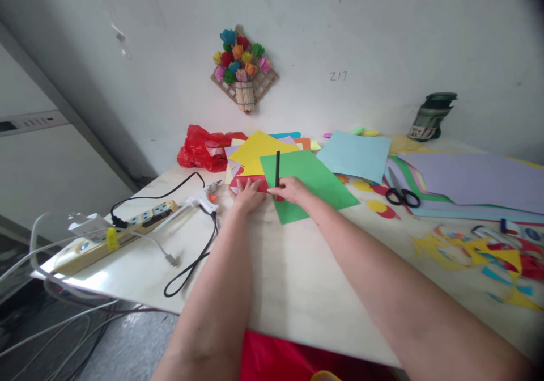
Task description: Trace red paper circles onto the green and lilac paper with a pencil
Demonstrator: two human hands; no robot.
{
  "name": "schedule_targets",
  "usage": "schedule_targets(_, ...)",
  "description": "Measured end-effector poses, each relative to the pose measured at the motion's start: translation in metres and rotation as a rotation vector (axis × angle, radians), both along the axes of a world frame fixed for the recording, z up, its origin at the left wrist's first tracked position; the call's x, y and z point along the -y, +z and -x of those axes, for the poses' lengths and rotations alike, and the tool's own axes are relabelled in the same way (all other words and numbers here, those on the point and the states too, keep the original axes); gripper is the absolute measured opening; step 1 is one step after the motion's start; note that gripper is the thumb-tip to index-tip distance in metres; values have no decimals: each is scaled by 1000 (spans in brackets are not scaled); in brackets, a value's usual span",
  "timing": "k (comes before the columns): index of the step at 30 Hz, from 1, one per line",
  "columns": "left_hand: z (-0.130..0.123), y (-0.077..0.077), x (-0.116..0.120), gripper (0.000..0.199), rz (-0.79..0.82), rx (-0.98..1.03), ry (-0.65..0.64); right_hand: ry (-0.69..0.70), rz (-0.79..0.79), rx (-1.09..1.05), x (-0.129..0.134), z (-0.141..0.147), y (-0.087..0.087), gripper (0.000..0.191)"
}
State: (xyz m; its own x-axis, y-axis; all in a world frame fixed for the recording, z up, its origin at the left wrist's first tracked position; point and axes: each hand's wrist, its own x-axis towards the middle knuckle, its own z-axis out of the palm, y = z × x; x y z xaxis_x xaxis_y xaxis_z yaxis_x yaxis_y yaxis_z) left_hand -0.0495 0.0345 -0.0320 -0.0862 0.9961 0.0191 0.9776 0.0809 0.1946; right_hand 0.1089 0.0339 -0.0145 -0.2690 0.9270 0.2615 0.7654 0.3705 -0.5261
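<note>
In my right hand [291, 190] is a dark, slim pen [277, 165], gripped low and standing nearly upright; whether its tip touches the paper is hidden by my fingers. A red sheet of paper [260, 182] lies under my left hand [248, 197], which rests on it with the fingers spread. Beneath my right hand a green sheet [317, 180] stretches to the right, with a small red piece [279, 198] showing on it beside my fingers. Behind both hands lies a yellow sheet [255, 154] on top of other coloured papers.
To the left are a glue gun [207, 200], a power strip [127, 231] and loose cables. On the right lie black-handled scissors [402, 195], stacked coloured sheets [476, 177] and paper scraps [446, 249]. A dark bottle [431, 117] and a red plastic bag [199, 145] sit near the wall.
</note>
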Motion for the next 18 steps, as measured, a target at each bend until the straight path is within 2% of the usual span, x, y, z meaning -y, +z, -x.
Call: schedule_targets(18, 1, -4, -2, 56, -40, 33, -19, 36, 30, -59, -4, -4, 0, 32)
